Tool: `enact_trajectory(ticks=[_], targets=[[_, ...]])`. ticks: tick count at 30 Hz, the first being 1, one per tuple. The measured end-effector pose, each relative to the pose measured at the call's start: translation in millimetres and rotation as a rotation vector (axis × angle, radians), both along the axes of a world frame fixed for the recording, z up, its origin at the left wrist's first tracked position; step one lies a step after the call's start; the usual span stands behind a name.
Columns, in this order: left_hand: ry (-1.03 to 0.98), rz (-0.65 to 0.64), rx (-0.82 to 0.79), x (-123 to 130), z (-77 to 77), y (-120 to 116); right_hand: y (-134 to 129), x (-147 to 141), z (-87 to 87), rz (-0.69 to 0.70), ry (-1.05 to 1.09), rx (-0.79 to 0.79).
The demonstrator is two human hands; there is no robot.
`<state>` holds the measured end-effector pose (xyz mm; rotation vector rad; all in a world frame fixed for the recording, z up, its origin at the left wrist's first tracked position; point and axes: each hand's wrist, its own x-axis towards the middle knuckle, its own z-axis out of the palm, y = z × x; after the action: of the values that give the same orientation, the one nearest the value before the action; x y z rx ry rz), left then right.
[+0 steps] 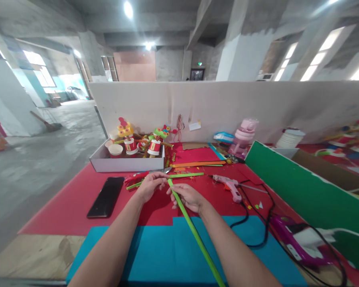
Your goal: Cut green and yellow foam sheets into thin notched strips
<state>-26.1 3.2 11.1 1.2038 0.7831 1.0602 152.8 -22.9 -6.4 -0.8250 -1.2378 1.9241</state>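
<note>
A long bright green paper strip [194, 233] runs from between my hands down toward the lower edge of the view. My right hand [188, 198] pinches it close to its far end. My left hand [152, 186] has its fingers drawn together at the strip's tip, where a second green strip [187, 175] crosses from left to right. Whether the two strips are joined there I cannot tell. To the right, a pink glue gun [231, 185] lies on the red table cover [62, 195]. Red-handled scissors [134, 178] rest just behind my left hand.
A black phone [105, 198] lies at the left. Behind stands a white box [127, 164] with paper cups and decorated figures. Orange strips [197, 163] lie at the back. A green-sided box [305, 187], cables and a purple power strip [299, 243] occupy the right; blue sheets [155, 255] lie in front.
</note>
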Motion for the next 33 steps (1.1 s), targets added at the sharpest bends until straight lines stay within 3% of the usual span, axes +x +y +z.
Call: enact_trajectory(ticks=[11,18,21,33], targets=[[0.151,-0.028,0.067,-3.6,-0.5,-1.1,-3.9,-0.6,4.2,0.092,-0.023,0.013],[0.210,-0.060,0.150,-3.9,0.8,-3.1,-2.3,-1.7,6.0,0.028,0.117,-0.229],[0.208,-0.059,0.186,-2.9,2.6,-3.8,-0.6,-1.6,4.5,0.020,0.141,-0.264],[0.237,0.009,0.344,-2.5,5.7,-2.5,-0.7,-8.3,-1.4,0.023,0.190,-0.200]])
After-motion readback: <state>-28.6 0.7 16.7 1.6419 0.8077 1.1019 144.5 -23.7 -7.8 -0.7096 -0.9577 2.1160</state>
